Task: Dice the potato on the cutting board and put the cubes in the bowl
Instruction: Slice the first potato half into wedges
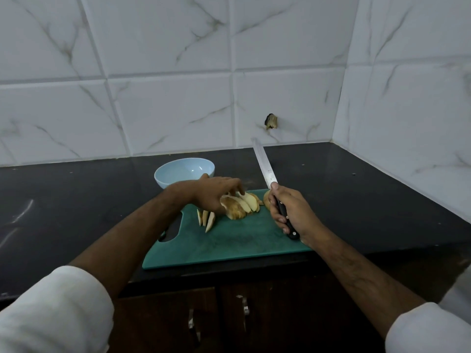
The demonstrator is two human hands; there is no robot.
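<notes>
Where tiles (pixel 178 72) meet, black counter (pixel 76 200)

Left hand (pixel 216 192) has its fingers curled over a stack of potato slices (pixel 242 205) on the green cutting board (pixel 229 240). A few thin strips (pixel 206 219) sit just left of it. Right hand (pixel 288 210) grips the knife (pixel 265 166), blade pointing up and away. Light blue bowl (pixel 183 174) is behind the board on the black counter (pixel 76 200).
</notes>
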